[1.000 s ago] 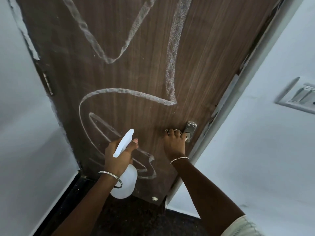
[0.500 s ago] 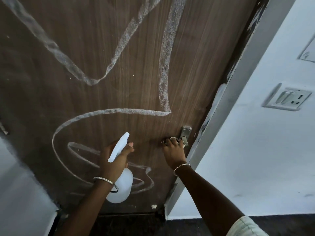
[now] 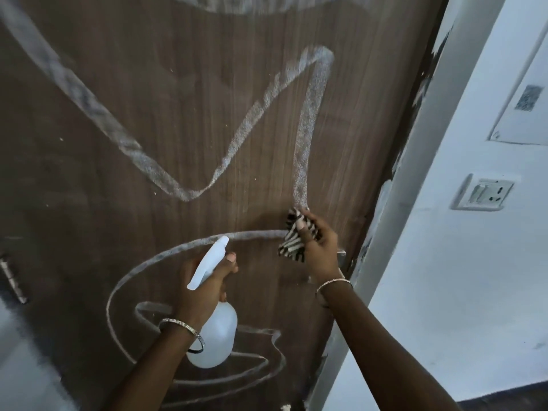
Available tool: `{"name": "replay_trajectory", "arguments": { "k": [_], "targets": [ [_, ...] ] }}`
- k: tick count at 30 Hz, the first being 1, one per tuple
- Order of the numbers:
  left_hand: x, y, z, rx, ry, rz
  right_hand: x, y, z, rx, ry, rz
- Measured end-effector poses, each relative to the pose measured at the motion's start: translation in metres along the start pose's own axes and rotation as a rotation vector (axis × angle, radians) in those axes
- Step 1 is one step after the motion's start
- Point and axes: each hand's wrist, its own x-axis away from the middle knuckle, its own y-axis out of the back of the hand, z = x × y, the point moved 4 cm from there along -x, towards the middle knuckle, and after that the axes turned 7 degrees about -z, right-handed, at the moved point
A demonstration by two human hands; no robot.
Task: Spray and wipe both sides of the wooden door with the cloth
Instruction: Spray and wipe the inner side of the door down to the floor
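Observation:
A brown wooden door (image 3: 148, 99) fills most of the view, crossed by looping white trails of foam spray. My left hand (image 3: 204, 286) grips a white spray bottle (image 3: 215, 336) by its neck, nozzle pointing up toward the door. My right hand (image 3: 318, 247) holds a black-and-white striped cloth (image 3: 293, 238) bunched in its fingers, close to the door where a foam line ends, just above the metal latch (image 3: 341, 256), which is mostly hidden behind the hand.
The grey door frame (image 3: 415, 173) runs along the door's right edge. A white wall to the right carries a switch socket (image 3: 482, 195) and a panel (image 3: 525, 114). A hinge (image 3: 13, 280) shows at the far left. Dark floor lies at the lower right.
My right hand has left the latch and risen with the striped cloth now showing in it. The view has tilted up the door. The left hand keeps the bottle.

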Motion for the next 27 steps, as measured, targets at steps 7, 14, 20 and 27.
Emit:
{"name": "replay_trajectory", "arguments": {
  "k": [7,14,20,27],
  "targets": [
    [-0.026,0.05,-0.09,0.081,-0.169,-0.04,-0.016,-0.093,0.126,-1.05,-0.587,0.121],
    [-0.037,0.099,-0.207,0.094,-0.437,-0.164,-0.021,-0.14,0.265,-1.319,-0.401,0.276],
    [-0.063,0.132,-0.313,0.079,-0.632,-0.253,-0.063,-0.183,0.365,-1.454,-0.228,0.272],
    [-0.095,0.157,-0.421,0.084,-0.798,-0.327,-0.112,-0.243,0.472,-1.352,0.11,0.228]
  ]
}}
